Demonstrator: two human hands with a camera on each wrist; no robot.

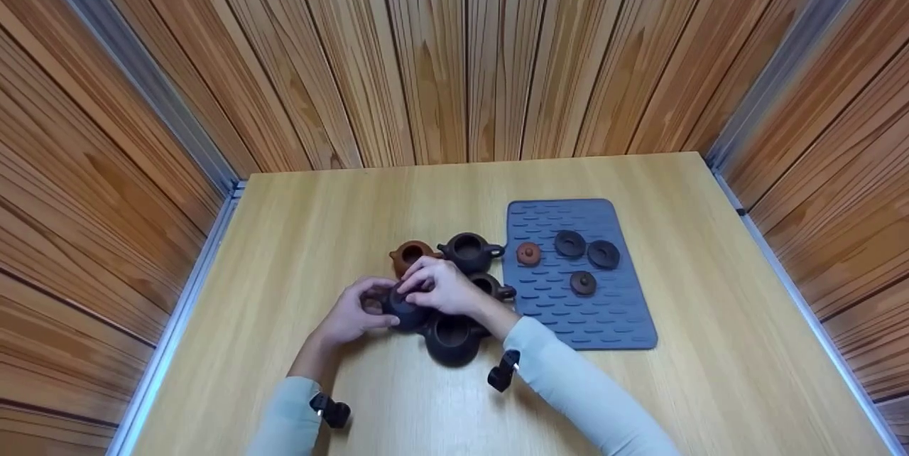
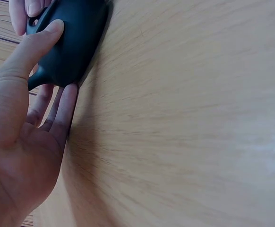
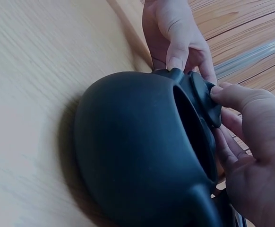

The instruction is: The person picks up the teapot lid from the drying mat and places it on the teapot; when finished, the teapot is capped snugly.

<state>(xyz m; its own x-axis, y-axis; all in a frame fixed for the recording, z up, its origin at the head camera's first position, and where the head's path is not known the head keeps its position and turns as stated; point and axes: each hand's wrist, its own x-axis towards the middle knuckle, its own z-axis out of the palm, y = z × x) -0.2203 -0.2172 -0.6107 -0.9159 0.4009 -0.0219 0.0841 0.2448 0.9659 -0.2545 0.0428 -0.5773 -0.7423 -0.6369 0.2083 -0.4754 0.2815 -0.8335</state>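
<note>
Nearest on the tabletop [image 1: 387, 417], an open dark teapot [image 1: 452, 352] sits beside the hands. Just past it, a second dark pot [image 1: 406, 317] stands between them: the left hand [image 1: 353, 312] grips its side, the right hand [image 1: 442, 288] pinches a dark lid [image 3: 204, 97] at its top. Beyond stands a reddish teapot [image 1: 398, 261]; rightward, four lids [image 1: 583, 284] rest on a grey mat [image 1: 568, 334].

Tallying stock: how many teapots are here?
5: brown teapot back left; dark teapot back right; front teapot lowest in view; middle teapot between those two; held teapot at the left hand. Hidden ones possible.
</note>
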